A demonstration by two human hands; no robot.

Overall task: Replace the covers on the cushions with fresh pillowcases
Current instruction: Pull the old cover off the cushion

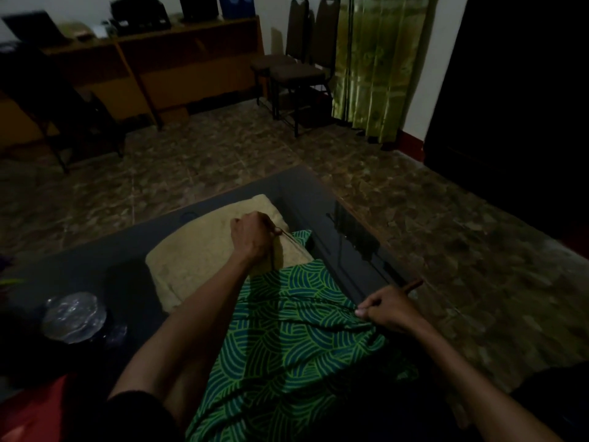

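Green pillowcase, one, nearest, half over one tan cushion on dark bench. Right hand pinches its hem near the bench edge; left hand fists on cushion. Floor open beyond.

One head-worn view looks forward and down (close) onto the table.

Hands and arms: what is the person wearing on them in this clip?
Both hands are bare: no gloves, rings or watch show on the left hand or the right hand. Forearms are uncovered. A dark short sleeve covers the left upper arm; the right sleeve is out of view.
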